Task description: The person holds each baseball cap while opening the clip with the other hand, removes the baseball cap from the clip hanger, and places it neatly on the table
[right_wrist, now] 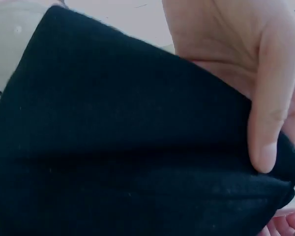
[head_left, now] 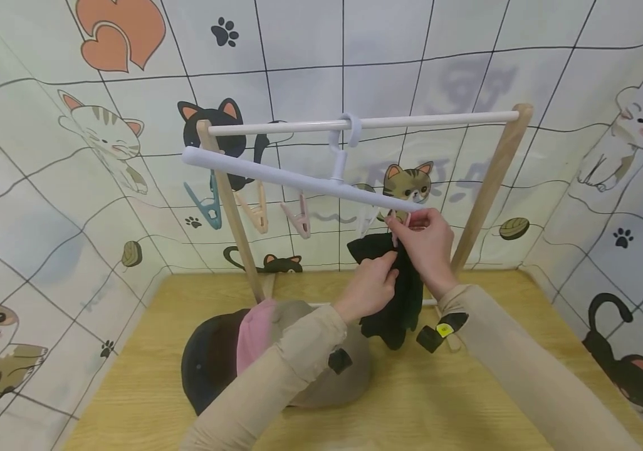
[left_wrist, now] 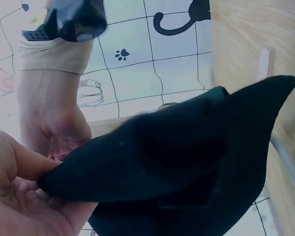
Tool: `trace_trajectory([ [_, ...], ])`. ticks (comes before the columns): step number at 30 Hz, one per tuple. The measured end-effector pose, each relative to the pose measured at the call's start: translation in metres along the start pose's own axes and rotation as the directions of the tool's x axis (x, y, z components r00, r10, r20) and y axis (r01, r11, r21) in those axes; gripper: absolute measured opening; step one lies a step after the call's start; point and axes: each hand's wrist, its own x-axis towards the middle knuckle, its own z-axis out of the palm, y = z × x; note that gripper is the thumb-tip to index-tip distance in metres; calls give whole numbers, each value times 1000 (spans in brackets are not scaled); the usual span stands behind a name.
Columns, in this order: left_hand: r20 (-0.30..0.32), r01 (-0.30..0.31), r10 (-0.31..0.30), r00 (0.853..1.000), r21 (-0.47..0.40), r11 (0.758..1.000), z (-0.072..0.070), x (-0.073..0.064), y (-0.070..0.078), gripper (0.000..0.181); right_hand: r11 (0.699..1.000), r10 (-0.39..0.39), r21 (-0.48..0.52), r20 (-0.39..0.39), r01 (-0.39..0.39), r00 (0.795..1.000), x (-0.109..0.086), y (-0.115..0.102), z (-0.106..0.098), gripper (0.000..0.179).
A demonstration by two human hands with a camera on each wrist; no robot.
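A piece of black cloth (head_left: 403, 307), its kind unclear, hangs below the right end of a white hanger (head_left: 299, 181). My left hand (head_left: 369, 285) pinches the cloth's upper edge between thumb and fingers; the right wrist view shows that thumb (right_wrist: 268, 132) lying on the fabric. Just above, my right hand (head_left: 427, 244) pinches a pale pink clothespin (head_left: 394, 240) under the hanger's end, at the top of the cloth. Fingers partly cover this clothespin, so its bite on the cloth is unclear. The hanger tilts down to the right.
Teal (head_left: 207, 207), orange (head_left: 257, 210), pink (head_left: 299, 219) and white clothespins (head_left: 365, 219) hang along the hanger. Its hook goes over the white rod (head_left: 434, 121) of a wooden rack (head_left: 493, 181). Caps (head_left: 335, 382) and a pink cloth (head_left: 255, 329) lie on the wooden table (head_left: 141, 376) at the left.
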Motion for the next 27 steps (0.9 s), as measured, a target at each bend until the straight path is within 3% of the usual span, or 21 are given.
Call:
trace_trajectory([
  [6,-44,-26,26,999,0,1000,1,-1,-4,30,995,-88,-40,-13,87,996,3,1,1,40],
  [19,-44,-13,12,999,-30,999,1,-5,-8,30,972,-222,-85,-26,219,975,8,3,4,27],
  [27,60,63,-54,997,-143,988,5,-18,-10,37,976,-219,21,22,219,975,15,4,4,23],
])
